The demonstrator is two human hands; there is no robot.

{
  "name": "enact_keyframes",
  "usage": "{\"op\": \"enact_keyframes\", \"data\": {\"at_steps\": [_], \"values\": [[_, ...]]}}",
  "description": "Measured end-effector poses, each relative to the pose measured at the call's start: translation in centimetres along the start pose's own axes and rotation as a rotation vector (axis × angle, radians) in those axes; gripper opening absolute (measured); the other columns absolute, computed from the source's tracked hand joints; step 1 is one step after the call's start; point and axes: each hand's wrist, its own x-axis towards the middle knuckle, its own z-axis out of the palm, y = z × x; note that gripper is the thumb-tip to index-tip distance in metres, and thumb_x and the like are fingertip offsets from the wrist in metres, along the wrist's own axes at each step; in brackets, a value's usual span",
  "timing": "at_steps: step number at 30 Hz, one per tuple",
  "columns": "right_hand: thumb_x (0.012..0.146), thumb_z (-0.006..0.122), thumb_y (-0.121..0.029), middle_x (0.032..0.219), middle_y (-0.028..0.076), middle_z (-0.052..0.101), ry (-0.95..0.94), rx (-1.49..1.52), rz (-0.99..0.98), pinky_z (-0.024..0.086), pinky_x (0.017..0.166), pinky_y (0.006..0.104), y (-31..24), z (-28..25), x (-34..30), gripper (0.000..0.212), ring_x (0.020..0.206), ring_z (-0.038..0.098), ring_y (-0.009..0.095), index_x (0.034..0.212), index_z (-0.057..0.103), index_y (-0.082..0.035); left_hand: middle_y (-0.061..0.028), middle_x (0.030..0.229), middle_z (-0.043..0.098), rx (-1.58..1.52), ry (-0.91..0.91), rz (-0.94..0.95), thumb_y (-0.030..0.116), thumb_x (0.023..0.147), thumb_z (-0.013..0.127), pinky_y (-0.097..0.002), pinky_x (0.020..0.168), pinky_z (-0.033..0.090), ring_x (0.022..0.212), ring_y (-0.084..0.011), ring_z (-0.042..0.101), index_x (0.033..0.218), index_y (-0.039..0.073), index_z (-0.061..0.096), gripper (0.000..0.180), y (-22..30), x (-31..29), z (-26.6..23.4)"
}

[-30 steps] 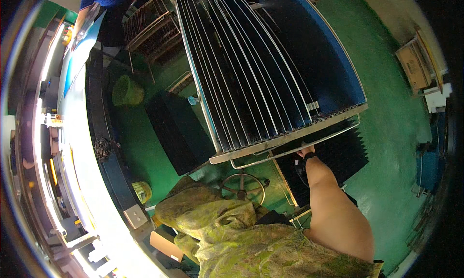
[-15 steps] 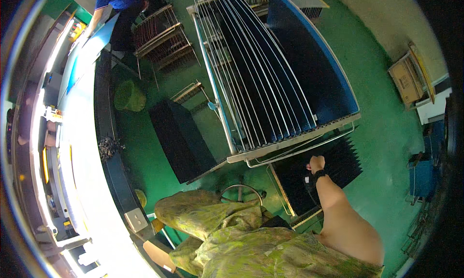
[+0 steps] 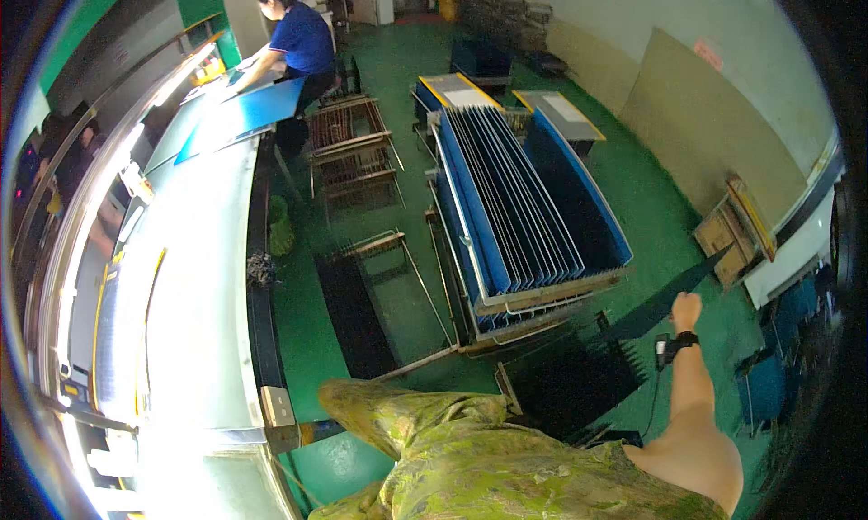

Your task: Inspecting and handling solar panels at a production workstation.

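Note:
My right hand (image 3: 687,310), closed, is stretched out to the right with a black band and a small corded box at the wrist. It grips the edge of a thin dark sheet (image 3: 655,308), which shows as a long narrow strip slanting up to the right. To the left of that hand is a low rack of several closely spaced dark sheets (image 3: 565,380), with jagged ends along its right side. My left hand is out of view; camouflage-patterned cloth (image 3: 488,466) covers my body and the bent limb at the lower middle.
A large rack (image 3: 551,294) with blue panels and pale rods stands ahead. On the left runs a brightly lit worktable (image 3: 212,312), where a person in a blue shirt (image 3: 307,39) leans over a blue sheet (image 3: 240,118). Wire racks (image 3: 348,127) stand between. A cardboard box (image 3: 723,244) sits right.
My right hand has moved right and away from the low rack, and a thin dark sheet now extends from it. The view has tilted up, showing more of the room and the person.

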Motion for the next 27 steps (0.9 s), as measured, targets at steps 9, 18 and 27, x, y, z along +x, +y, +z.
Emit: {"op": "enact_keyframes", "data": {"at_steps": [9, 18, 27], "values": [[0.093, 0.052, -0.029, 0.057, 0.01, 0.043, 0.675, 0.727, -0.488, 0.039, 0.05, 0.0341, -18.9, -27.8, -1.8, 0.035, 0.05, 0.045, 0.021, 0.074, 0.05, 0.0, -0.0098, 0.11, 0.064, -0.057, 0.005, 0.15, 0.052, 0.089, 0.048, -0.0283, 0.083, 0.05, 0.099, -0.0175, 0.061, 0.118, 0.008, 0.058, 0.054, 0.5, -2.6, -1.0], [0.083, 0.063, -0.005, 0.089, -0.001, 0.057, -0.819, 1.708, -0.67, 0.043, 0.051, 0.0244, -44.1, -21.2, -18.6, 0.029, 0.074, 0.054, 0.01, 0.11, 0.055, -0.009, -0.0098, 0.109, 0.064, -0.063, 0.168, 0.484, 0.053, 0.09, 0.047, -0.0284, 0.082, 0.051, 0.098, -0.0175, 0.061, 0.118, 0.008, 0.058, 0.054, 1.0, -12.5, -0.5], [0.082, 0.066, -0.006, 0.064, -0.007, 0.047, -2.155, 1.478, -0.656, 0.028, 0.049, 0.0243, -53.2, -15.8, -45.1, 0.014, 0.049, 0.042, 0.006, 0.082, 0.054, -0.014, -0.0033, 0.082, 0.068, -0.406, 0.831, 0.598, 0.053, 0.085, 0.055, -0.0294, 0.066, 0.048, 0.075, -0.0186, 0.062, 0.092, 0.011, 0.065, 0.043, -2.3, -21.0, -3.9]]}}
